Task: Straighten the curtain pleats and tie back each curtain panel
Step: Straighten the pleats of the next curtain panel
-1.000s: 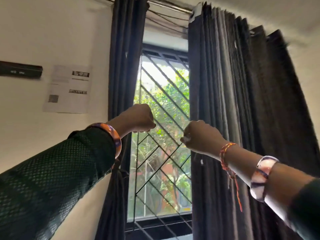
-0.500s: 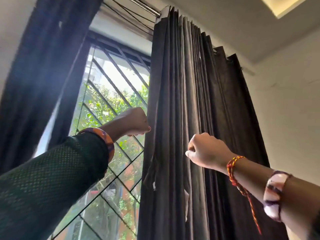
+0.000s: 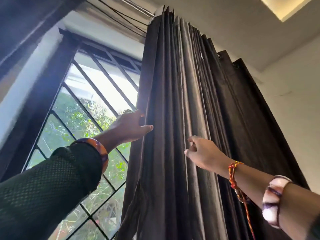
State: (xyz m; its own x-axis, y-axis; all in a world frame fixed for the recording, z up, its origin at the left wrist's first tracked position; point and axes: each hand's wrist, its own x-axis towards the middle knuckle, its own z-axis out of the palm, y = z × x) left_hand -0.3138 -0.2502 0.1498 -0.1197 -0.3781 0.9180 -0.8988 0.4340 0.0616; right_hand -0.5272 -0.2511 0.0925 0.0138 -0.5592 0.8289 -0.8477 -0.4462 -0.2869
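Looking up at the window now, and the dark right curtain panel [image 3: 199, 110] fills the middle of the frame, hanging in tight pleats from the rod [image 3: 136, 8] at top centre. The left hand [image 3: 129, 125] is at the panel's window-side edge, centre frame, fingers spread wide, thumb stretched across the front of the first pleat, fingertips tucked round the edge. The right hand [image 3: 202, 154] sits lower right of centre, loosely curled, thumb and forefinger close together right at a paler pleat; whether they actually pinch the cloth, I cannot tell. Over in the upper left corner, the other curtain panel [image 3: 26, 19] shows as a dark blur. Between the two, the diamond window grille [image 3: 90, 108] and green leaves outside.
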